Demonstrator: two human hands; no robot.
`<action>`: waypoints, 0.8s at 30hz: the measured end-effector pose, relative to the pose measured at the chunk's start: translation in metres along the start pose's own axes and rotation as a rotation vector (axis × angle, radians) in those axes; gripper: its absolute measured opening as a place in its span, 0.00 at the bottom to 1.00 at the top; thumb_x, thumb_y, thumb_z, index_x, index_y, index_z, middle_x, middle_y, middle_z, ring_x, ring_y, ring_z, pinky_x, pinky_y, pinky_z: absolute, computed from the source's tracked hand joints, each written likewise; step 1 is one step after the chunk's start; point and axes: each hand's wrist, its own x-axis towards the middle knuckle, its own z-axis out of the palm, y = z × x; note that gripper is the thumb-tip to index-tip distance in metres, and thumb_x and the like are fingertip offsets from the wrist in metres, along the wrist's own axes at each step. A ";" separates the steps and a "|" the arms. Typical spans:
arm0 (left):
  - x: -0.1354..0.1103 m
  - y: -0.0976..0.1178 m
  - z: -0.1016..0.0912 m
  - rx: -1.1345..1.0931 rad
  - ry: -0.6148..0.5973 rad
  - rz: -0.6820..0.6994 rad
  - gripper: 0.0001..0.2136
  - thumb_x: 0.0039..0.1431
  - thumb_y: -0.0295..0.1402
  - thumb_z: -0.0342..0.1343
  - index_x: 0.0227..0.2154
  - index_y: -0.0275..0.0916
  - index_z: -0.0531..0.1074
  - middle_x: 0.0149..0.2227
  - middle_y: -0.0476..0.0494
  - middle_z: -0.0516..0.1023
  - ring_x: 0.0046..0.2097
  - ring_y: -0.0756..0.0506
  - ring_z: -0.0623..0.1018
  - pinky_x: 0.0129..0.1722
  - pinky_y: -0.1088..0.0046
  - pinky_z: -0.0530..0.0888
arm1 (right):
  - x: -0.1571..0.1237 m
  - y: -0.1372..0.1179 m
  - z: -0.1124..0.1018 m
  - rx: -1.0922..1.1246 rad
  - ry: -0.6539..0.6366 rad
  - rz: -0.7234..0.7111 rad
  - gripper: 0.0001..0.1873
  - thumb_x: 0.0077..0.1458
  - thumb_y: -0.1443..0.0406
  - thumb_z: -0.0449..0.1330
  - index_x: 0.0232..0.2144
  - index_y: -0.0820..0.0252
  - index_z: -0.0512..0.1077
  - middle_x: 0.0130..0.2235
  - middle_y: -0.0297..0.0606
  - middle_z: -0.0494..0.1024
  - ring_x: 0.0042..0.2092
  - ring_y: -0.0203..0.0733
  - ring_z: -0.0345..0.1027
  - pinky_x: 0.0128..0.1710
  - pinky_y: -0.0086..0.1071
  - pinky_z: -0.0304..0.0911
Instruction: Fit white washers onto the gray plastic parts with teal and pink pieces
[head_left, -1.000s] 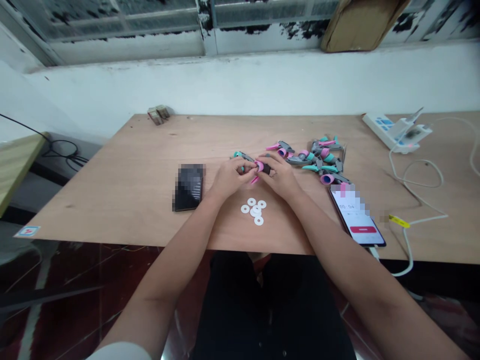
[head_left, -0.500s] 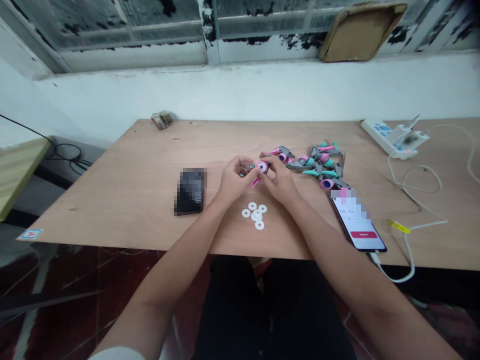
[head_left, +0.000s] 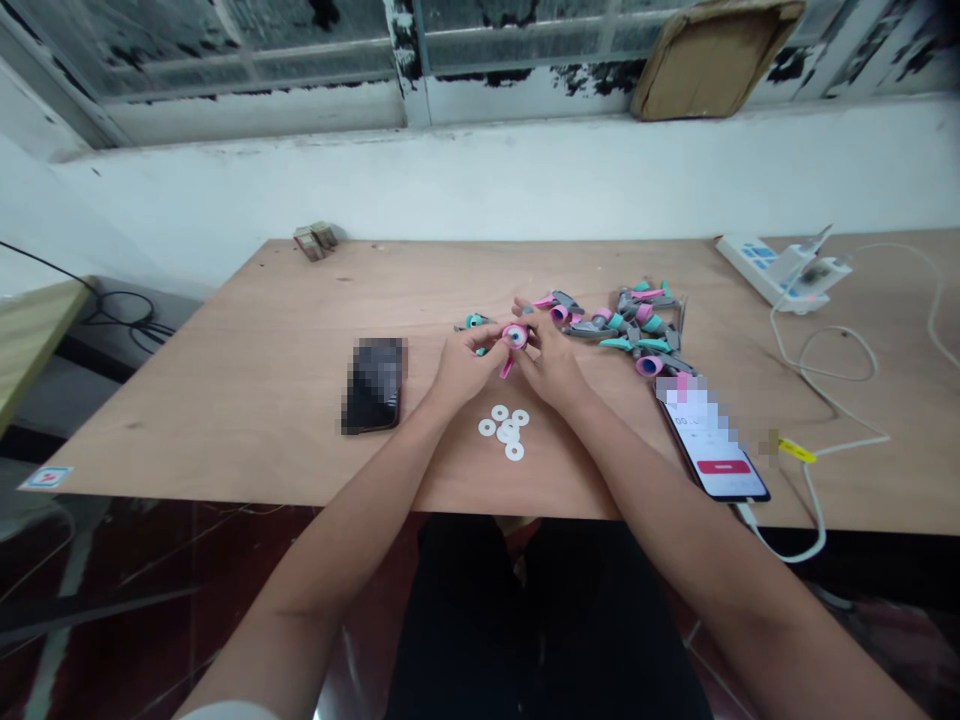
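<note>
Both hands meet over the middle of the table around a small pink plastic piece (head_left: 515,337) with a round end facing me and a pink tab pointing down. My left hand (head_left: 466,362) pinches it from the left. My right hand (head_left: 553,362) grips it from the right, fingers curled behind it. Just beyond the left fingers lies a teal and grey piece (head_left: 475,321), partly hidden. Several flat white rings (head_left: 514,452) lie nearer to me, some overlapping. Right of my hands is a loose pile of similar pink, teal and grey plastic pieces (head_left: 649,345).
A dark phone (head_left: 379,385) lies left of my hands. At the right, a lit phone (head_left: 712,445) is plugged into a white cable (head_left: 819,500). A power strip (head_left: 772,275) lies at the back right, and a small bundle (head_left: 315,241) at the back left.
The view has shifted slightly. The left fingers have moved a little, and more of the teal and grey piece behind them shows. Both hands still hold the pink piece.
</note>
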 end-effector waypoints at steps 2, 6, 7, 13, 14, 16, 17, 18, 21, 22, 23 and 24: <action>0.000 0.000 0.001 0.024 0.020 0.011 0.15 0.63 0.44 0.68 0.45 0.40 0.87 0.44 0.41 0.89 0.39 0.46 0.83 0.39 0.70 0.80 | 0.000 0.000 0.001 -0.012 -0.006 0.004 0.15 0.74 0.52 0.58 0.55 0.52 0.68 0.72 0.57 0.70 0.71 0.56 0.70 0.66 0.59 0.73; -0.001 0.000 0.003 0.077 0.040 0.032 0.15 0.66 0.46 0.65 0.44 0.41 0.87 0.36 0.42 0.87 0.37 0.46 0.83 0.37 0.71 0.79 | 0.000 0.002 0.001 -0.033 0.014 0.028 0.16 0.73 0.54 0.59 0.57 0.52 0.69 0.69 0.55 0.73 0.70 0.56 0.71 0.65 0.58 0.74; -0.001 0.000 0.003 0.099 0.041 0.038 0.14 0.67 0.45 0.64 0.44 0.41 0.87 0.36 0.43 0.87 0.37 0.47 0.82 0.36 0.72 0.79 | 0.000 0.003 0.001 -0.043 0.020 0.026 0.16 0.72 0.55 0.59 0.57 0.52 0.69 0.69 0.55 0.74 0.70 0.56 0.71 0.64 0.58 0.74; -0.002 0.006 -0.001 0.178 0.017 0.064 0.14 0.68 0.43 0.62 0.45 0.40 0.87 0.42 0.44 0.89 0.37 0.47 0.83 0.39 0.71 0.80 | -0.001 0.003 -0.002 -0.068 0.008 0.008 0.16 0.71 0.54 0.61 0.55 0.53 0.71 0.67 0.55 0.76 0.68 0.58 0.74 0.64 0.58 0.74; -0.002 0.007 -0.002 0.171 0.011 0.064 0.13 0.68 0.43 0.63 0.44 0.40 0.87 0.42 0.43 0.89 0.37 0.47 0.83 0.39 0.71 0.80 | -0.001 0.003 -0.003 -0.071 0.007 0.007 0.15 0.72 0.53 0.61 0.55 0.53 0.72 0.67 0.55 0.77 0.67 0.58 0.74 0.64 0.58 0.74; -0.002 0.009 -0.003 0.133 -0.006 0.051 0.13 0.67 0.44 0.64 0.43 0.40 0.86 0.42 0.43 0.89 0.37 0.48 0.83 0.39 0.72 0.79 | -0.001 0.002 -0.004 -0.084 0.006 0.005 0.15 0.72 0.54 0.61 0.55 0.53 0.73 0.65 0.54 0.79 0.67 0.58 0.75 0.65 0.59 0.73; -0.002 0.009 -0.004 0.106 -0.015 0.039 0.14 0.67 0.45 0.66 0.43 0.39 0.86 0.42 0.42 0.88 0.36 0.49 0.82 0.38 0.72 0.79 | 0.000 0.002 -0.004 -0.092 0.005 0.005 0.15 0.71 0.55 0.61 0.55 0.53 0.73 0.65 0.53 0.79 0.66 0.58 0.75 0.65 0.59 0.73; -0.002 0.009 -0.004 0.077 -0.028 0.022 0.15 0.66 0.46 0.67 0.43 0.39 0.85 0.42 0.42 0.88 0.35 0.49 0.81 0.37 0.73 0.79 | 0.000 0.003 -0.005 -0.099 0.003 0.006 0.15 0.71 0.56 0.61 0.56 0.53 0.73 0.65 0.52 0.79 0.67 0.58 0.75 0.66 0.60 0.72; -0.002 0.007 -0.001 0.000 -0.058 -0.034 0.20 0.61 0.51 0.70 0.45 0.38 0.84 0.42 0.41 0.87 0.33 0.50 0.81 0.33 0.74 0.80 | 0.000 0.001 -0.005 -0.112 -0.013 0.003 0.20 0.71 0.57 0.60 0.62 0.51 0.72 0.68 0.51 0.77 0.69 0.58 0.72 0.67 0.62 0.71; -0.002 0.007 0.000 -0.024 -0.049 -0.049 0.22 0.60 0.52 0.71 0.44 0.38 0.84 0.42 0.41 0.87 0.34 0.50 0.81 0.32 0.74 0.80 | 0.000 0.001 -0.005 -0.114 -0.023 -0.002 0.23 0.71 0.56 0.60 0.65 0.51 0.71 0.70 0.50 0.75 0.71 0.58 0.70 0.69 0.62 0.69; -0.001 0.006 0.002 -0.048 -0.033 -0.062 0.23 0.58 0.53 0.72 0.43 0.37 0.84 0.42 0.41 0.87 0.34 0.49 0.82 0.31 0.74 0.80 | 0.000 -0.001 -0.004 -0.112 -0.033 -0.003 0.26 0.71 0.56 0.60 0.67 0.50 0.69 0.71 0.49 0.74 0.72 0.57 0.69 0.70 0.62 0.69; 0.000 0.005 0.003 -0.068 -0.010 -0.072 0.24 0.57 0.55 0.72 0.42 0.37 0.83 0.41 0.41 0.87 0.34 0.49 0.82 0.30 0.74 0.80 | -0.001 -0.001 -0.003 -0.102 -0.042 0.003 0.28 0.71 0.55 0.60 0.70 0.50 0.67 0.72 0.49 0.72 0.72 0.57 0.69 0.70 0.60 0.69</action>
